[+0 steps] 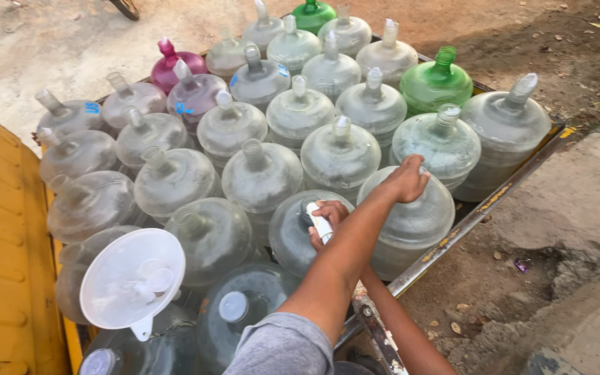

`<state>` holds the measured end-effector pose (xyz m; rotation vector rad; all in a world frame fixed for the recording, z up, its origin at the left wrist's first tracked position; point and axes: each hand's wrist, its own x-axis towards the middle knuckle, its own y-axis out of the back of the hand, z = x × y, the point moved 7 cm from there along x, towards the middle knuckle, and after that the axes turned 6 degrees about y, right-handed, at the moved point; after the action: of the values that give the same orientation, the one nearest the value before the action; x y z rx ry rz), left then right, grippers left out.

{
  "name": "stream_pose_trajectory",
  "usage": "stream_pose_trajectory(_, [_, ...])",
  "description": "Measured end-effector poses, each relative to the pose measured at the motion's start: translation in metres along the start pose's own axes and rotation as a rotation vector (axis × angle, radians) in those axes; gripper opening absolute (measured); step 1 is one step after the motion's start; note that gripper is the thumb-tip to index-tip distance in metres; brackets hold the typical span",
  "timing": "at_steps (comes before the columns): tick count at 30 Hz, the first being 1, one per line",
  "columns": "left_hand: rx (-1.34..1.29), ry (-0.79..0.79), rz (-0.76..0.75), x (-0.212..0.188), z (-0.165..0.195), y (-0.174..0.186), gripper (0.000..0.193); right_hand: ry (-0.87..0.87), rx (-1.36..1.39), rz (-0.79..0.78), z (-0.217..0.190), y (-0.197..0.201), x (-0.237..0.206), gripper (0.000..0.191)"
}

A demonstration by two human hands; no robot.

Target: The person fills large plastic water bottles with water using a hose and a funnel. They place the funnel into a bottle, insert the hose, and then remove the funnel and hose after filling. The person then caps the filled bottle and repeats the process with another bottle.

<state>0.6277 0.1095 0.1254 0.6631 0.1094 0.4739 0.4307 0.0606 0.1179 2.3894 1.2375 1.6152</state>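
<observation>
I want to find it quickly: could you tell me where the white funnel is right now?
In the head view, the white funnel sits lower left, its spout in a clear jug beside the yellow panel.

The left hand [407,180] rests on top of a large cloudy clear plastic water jug [411,222]. The right hand [324,222] grips a white cap [319,222] at the neighbouring clear jug [293,236], near a white plastic funnel [132,278].
</observation>
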Motion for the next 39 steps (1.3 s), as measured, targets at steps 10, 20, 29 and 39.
stream_pose_trajectory(10, [-0.063, -0.094, 0.251, -0.095, -0.075, 0.128, 0.052, 0.053, 0.009, 0.001, -0.001, 0.004, 0.010, 0.044])
stream_pose_trajectory(20, [-0.165, -0.054, -0.061, -0.179, -0.182, 0.141, 0.076, 0.031, 0.049, -0.058, -0.013, -0.001, 0.030, 0.031])
stream_pose_trajectory(29, [0.040, -0.193, 0.116, -0.167, -0.155, 0.135, 0.049, 0.096, 0.129, 0.014, -0.010, -0.006, 0.025, 0.030])
stream_pose_trajectory(39, [0.036, -0.187, 0.137, -0.187, -0.141, 0.139, 0.034, 0.003, 0.026, 0.020, -0.033, -0.008, 0.014, 0.030])
